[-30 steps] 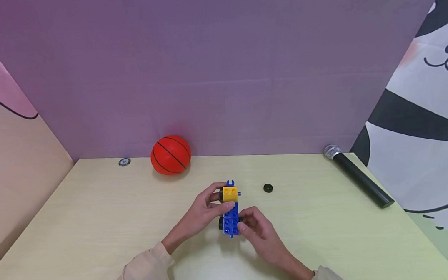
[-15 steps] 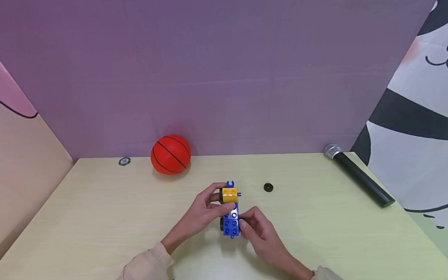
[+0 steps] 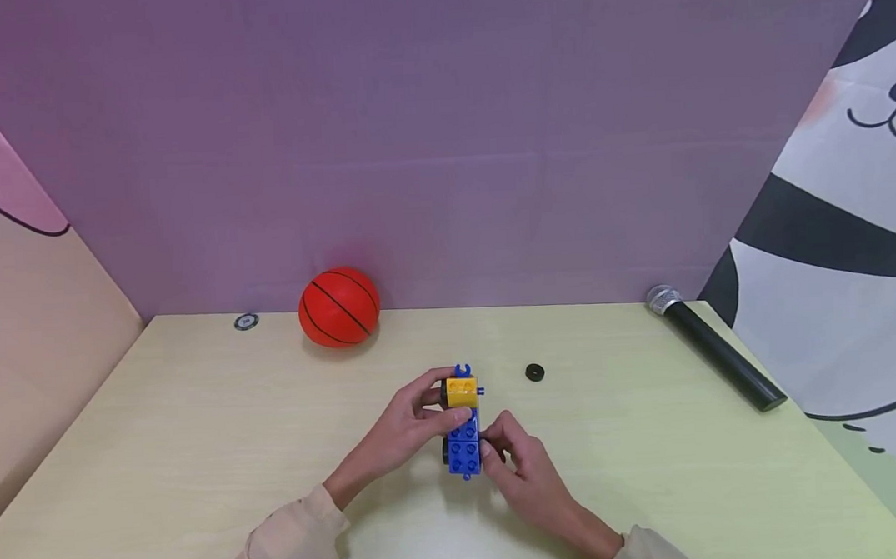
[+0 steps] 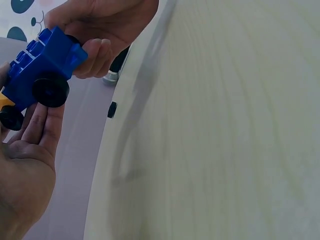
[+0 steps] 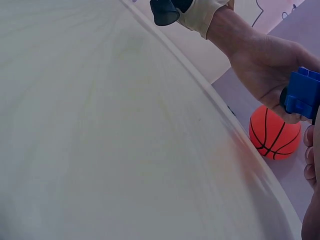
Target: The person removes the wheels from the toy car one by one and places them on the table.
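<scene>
A toy car of blue and yellow building blocks is held above the table, its studs facing up in the head view. My left hand grips it from the left, thumb across the top near the yellow block. Black wheels sit along its left side. At the rear right side my right hand pinches a black wheel against the blue block, mostly hidden by the fingers. A bare blue axle stub sticks out from the yellow block's right side.
One loose black wheel lies on the table right of the car. Farther back are a red basketball-patterned ball, a small round disc and a black microphone. A purple wall stands behind.
The right fingertips have shifted slightly at the car's rear right side, and the black wheel there is now more covered. The car and left hand have barely moved.
</scene>
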A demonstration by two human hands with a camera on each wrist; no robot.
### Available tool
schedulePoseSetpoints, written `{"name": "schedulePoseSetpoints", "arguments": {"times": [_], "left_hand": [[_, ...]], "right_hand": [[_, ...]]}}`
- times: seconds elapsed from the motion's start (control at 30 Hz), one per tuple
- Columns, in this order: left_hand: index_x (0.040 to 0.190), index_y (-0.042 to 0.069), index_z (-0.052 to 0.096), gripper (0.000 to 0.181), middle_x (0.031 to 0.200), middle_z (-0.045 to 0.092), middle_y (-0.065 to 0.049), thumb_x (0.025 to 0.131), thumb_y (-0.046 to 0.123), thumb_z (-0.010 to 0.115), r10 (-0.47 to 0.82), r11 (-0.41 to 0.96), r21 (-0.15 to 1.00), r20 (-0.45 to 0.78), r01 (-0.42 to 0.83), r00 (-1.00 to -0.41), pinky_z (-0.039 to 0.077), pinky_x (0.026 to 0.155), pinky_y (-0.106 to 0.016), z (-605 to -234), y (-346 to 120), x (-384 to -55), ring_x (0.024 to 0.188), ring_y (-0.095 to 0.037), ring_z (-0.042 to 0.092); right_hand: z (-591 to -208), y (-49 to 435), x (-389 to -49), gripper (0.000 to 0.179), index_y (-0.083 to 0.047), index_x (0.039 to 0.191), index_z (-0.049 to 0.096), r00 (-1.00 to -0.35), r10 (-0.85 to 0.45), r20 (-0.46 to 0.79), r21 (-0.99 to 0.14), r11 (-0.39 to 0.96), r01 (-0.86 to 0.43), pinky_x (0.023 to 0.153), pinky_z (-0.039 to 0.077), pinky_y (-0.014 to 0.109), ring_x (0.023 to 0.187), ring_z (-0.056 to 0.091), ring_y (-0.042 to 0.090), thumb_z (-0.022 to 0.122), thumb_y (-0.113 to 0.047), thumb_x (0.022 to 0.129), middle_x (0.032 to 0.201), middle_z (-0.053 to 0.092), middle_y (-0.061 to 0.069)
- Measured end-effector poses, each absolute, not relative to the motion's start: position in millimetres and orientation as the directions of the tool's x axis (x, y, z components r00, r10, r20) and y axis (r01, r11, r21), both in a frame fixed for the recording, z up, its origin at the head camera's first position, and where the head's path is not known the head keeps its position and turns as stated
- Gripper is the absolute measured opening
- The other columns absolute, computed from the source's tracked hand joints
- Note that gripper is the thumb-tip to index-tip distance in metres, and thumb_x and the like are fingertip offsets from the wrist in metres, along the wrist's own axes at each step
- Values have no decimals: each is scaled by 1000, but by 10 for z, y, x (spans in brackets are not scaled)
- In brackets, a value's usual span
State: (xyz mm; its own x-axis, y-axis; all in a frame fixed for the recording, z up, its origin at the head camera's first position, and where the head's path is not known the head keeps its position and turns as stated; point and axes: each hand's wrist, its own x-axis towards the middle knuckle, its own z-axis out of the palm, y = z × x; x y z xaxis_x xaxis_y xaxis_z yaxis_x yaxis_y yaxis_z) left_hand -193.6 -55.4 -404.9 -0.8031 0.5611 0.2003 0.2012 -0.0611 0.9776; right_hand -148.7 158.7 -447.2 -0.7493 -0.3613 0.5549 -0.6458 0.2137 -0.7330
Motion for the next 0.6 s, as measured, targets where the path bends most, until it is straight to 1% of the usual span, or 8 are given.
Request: {"name": "schedulePoseSetpoints", "arguments": {"times": [0.17, 0.3, 0.33, 0.47, 0.53, 0.6], "left_hand": [[151, 6, 46, 54, 123, 64, -16, 104, 24, 65, 570, -55, 978, 198, 203, -797, 58, 92, -41, -4057, -558, -1938, 111, -28, 63], [152, 7, 45, 54, 125, 64, -17, 105, 26, 64, 576, -54, 977, 201, 208, -792, 58, 92, -41, -4054, -562, -1936, 112, -29, 64], [152, 7, 45, 54, 125, 64, -17, 105, 26, 63, 577, -58, 976, 204, 210, -790, 58, 93, -41, -4054, -564, -1940, 112, -29, 64], [151, 7, 46, 53, 126, 64, -18, 105, 27, 63, 569, -67, 975, 213, 213, -795, 58, 93, -42, -4042, -579, -1953, 112, -31, 65], [152, 7, 45, 54, 127, 64, -18, 105, 28, 62, 560, -67, 976, 210, 209, -802, 57, 94, -42, -4027, -588, -1957, 114, -31, 65], [153, 7, 44, 56, 129, 63, -18, 105, 31, 62, 550, -65, 977, 204, 203, -810, 57, 94, -42, -4017, -600, -1964, 116, -31, 64]], "right_hand": [[-4447, 1579, -1484, 21, -7, 100, 50, -732, -371, 572, -700, 245, -671, 57, 43, 24, 72, 55, 6, 51, 13, 93, 83, 66, -1], [-4421, 1581, -1475, 22, -7, 100, 50, -722, -374, 583, -682, 257, -684, 55, 42, 23, 70, 54, 5, 51, 13, 93, 82, 67, -1], [-4417, 1582, -1473, 22, -7, 100, 50, -718, -373, 589, -680, 252, -689, 56, 44, 23, 71, 56, 6, 51, 14, 93, 84, 69, 1], [-4419, 1581, -1467, 18, -2, 106, 52, -716, -376, 589, -695, 217, -686, 68, 55, 27, 78, 63, 13, 49, 14, 98, 93, 71, 9], [-4424, 1583, -1459, 16, -1, 111, 51, -731, -379, 568, -722, 196, -663, 77, 57, 29, 83, 65, 15, 50, 11, 100, 101, 70, 12], [-4427, 1585, -1452, 16, 0, 116, 50, -748, -383, 542, -751, 177, -636, 80, 56, 30, 86, 65, 16, 51, 8, 102, 106, 69, 13]]}}
